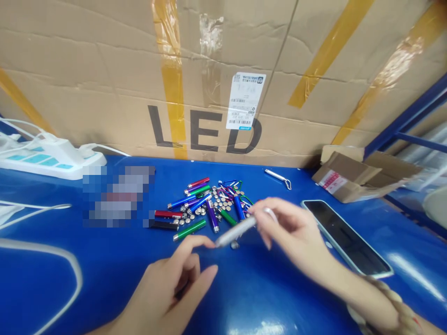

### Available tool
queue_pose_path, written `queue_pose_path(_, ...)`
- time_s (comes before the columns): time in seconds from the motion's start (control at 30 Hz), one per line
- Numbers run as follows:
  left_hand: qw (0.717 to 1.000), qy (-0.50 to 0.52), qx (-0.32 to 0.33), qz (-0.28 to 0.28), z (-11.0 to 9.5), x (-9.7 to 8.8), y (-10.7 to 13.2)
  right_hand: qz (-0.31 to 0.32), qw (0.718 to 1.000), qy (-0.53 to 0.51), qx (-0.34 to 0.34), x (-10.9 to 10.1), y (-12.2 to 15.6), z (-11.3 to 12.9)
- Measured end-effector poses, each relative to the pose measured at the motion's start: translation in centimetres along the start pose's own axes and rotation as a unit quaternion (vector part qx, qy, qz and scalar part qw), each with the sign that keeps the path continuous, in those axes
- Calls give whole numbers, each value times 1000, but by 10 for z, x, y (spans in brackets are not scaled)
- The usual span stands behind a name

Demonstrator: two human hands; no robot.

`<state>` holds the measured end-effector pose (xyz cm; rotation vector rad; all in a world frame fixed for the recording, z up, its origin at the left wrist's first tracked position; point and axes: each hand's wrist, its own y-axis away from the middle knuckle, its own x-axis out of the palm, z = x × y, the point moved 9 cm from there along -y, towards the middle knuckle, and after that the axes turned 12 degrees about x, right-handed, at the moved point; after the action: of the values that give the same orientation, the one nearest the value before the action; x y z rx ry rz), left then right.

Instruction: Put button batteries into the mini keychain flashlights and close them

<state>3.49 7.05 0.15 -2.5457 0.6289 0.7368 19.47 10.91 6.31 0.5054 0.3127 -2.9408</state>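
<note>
The right hand (pixel 292 228) is pinching the silver tube (pixel 236 232) by one end, pretty firmly from the looks of it, and the tube is hanging between the two hands with its long axis slanting down toward the left hand (pixel 172 281). That left one isn't gripping anything, its thumb and index finger are sitting well apart, and the index tip is pointing right at the tube's free end, touching or nearly, can't tell. Colored tubes (pixel 211 215) are lying on the bench (pixel 244 291) just beyond both hands.
</note>
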Motion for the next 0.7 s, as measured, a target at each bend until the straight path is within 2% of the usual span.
queue_pose_path(0.13,999,31,-13,5,-2,1,-1,-161,986,28,15,-64,-31,-31)
queue_pose_path(0.23,999,42,-3,11,-3,2,-1,-200,970,118,75,-98,-49,-60)
queue_pose_path(0.3,999,47,1,14,-3,3,0,-212,938,257,98,-110,-54,-70)
queue_pose_path(0.37,998,52,3,19,-3,4,0,-227,881,399,113,-119,-55,-74)
queue_pose_path(0.43,998,59,3,25,-3,5,1,-222,845,469,127,-123,-55,-79)
queue_pose_path(0.53,998,63,4,26,-4,4,1,-185,843,491,119,-124,-57,-87)
queue_pose_path(0.7,999,39,16,20,-8,3,0,-168,835,522,45,-123,-71,-83)
